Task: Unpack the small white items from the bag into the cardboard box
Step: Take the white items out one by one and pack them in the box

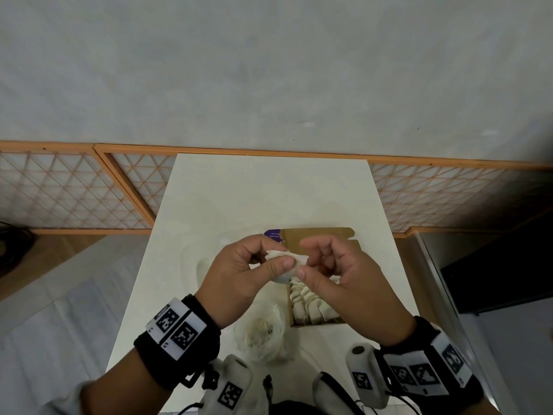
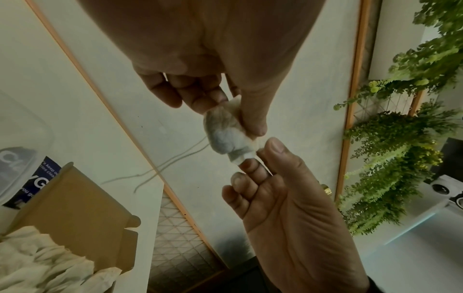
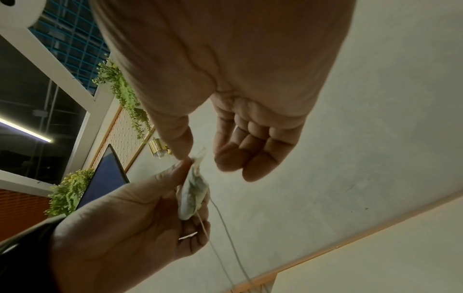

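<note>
Head view: my left hand (image 1: 239, 274) and right hand (image 1: 338, 274) both pinch one small white pouch (image 1: 287, 260) above the cardboard box (image 1: 317, 235).

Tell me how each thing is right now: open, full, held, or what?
Small white fabric pouch: held above the table, thin strings dangling.
Left hand: fingers and thumb pinch the pouch.
Right hand: thumb and forefinger pinch the pouch's end.
Brown cardboard box: lid open, rows of white pouches inside.
Clear plastic bag: lying open on the white table, some contents left.
</note>
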Motion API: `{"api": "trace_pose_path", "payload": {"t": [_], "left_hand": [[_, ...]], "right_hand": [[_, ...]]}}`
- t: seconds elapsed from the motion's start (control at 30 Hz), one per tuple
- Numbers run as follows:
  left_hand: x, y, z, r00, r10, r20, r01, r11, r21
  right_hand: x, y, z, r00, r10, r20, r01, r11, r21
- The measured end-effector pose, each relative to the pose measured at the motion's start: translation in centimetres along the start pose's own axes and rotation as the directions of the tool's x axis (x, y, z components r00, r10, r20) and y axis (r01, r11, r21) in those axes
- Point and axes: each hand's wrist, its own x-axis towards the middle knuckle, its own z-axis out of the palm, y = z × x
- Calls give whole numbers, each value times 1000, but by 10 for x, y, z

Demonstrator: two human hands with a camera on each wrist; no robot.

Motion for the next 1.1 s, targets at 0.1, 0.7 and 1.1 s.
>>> {"api": "trace_pose_path", "payload": {"t": [0.1, 0.7, 1.1], "left_hand": [[2, 2, 2, 1000, -9, -6, 9, 1000, -23], [-5, -74, -5, 970, -244, -15, 233, 906, 353], [-44, -148, -27, 839, -544, -1, 384, 591, 710]], "right_hand": [[2, 4, 1, 999, 29, 41, -28, 999, -32], [-11, 85, -71, 982, 148, -121, -183, 914, -363], [-5, 237, -66, 845, 532, -56, -423, 602, -677]]}}
